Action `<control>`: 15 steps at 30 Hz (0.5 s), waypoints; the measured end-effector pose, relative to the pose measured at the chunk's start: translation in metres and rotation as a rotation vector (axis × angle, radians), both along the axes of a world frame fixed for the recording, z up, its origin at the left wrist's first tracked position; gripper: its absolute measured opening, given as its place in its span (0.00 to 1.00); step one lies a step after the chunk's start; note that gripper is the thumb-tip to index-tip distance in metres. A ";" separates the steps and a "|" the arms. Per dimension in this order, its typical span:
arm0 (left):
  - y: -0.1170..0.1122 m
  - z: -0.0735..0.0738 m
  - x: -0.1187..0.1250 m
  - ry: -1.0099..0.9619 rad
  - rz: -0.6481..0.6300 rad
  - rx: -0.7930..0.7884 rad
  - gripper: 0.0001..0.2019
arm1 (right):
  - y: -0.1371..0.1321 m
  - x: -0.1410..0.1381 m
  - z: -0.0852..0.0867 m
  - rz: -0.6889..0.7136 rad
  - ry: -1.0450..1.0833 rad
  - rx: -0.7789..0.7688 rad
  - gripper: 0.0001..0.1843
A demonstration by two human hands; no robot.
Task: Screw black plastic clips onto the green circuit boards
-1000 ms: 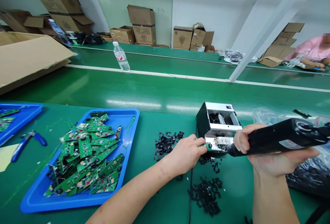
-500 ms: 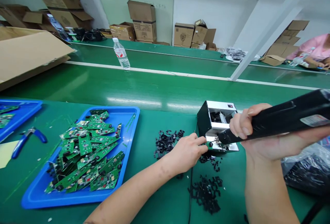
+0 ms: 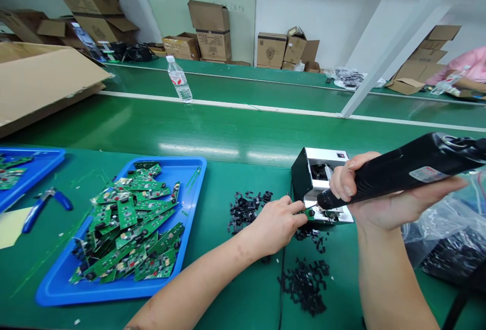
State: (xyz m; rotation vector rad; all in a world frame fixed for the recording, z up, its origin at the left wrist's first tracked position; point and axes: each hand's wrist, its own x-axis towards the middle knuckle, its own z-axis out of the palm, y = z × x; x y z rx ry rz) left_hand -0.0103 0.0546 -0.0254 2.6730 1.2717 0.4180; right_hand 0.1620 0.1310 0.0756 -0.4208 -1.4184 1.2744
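My right hand [image 3: 374, 198] is wrapped round a black electric screwdriver [image 3: 402, 170], held slanting with its tip pointing down and left. Just left of that tip, my left hand [image 3: 279, 221] pinches the end of a small green circuit board [image 3: 310, 213], most of it hidden by the fingers. Both meet at the front of a black and silver screw feeder [image 3: 321, 178], which has an open top. Small black plastic parts [image 3: 246, 211] lie in a heap by my left hand, and another pile of black clips [image 3: 306, 284] sits nearer to me.
A blue tray [image 3: 197, 203] heaped with circuit boards [image 3: 127, 213] stands to the left. Beyond it lie blue-handled cutters [image 3: 47, 203] and a second blue tray [image 3: 45, 173]. A water bottle [image 3: 179, 81] stands behind. Plastic bags [image 3: 448, 234] lie at right. A person in pink [image 3: 469, 69] sits far right.
The screwdriver and my right hand have shifted left, bringing the tip closer to the circuit board. My left hand stays almost where it was.
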 end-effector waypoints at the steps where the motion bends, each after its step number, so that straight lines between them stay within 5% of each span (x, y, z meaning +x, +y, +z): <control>1: 0.000 0.000 0.000 -0.001 0.001 0.005 0.12 | 0.000 0.000 0.000 0.007 -0.009 0.004 0.47; 15: 0.000 -0.002 0.002 0.015 0.019 0.005 0.12 | -0.004 -0.010 -0.005 0.171 0.006 0.009 0.45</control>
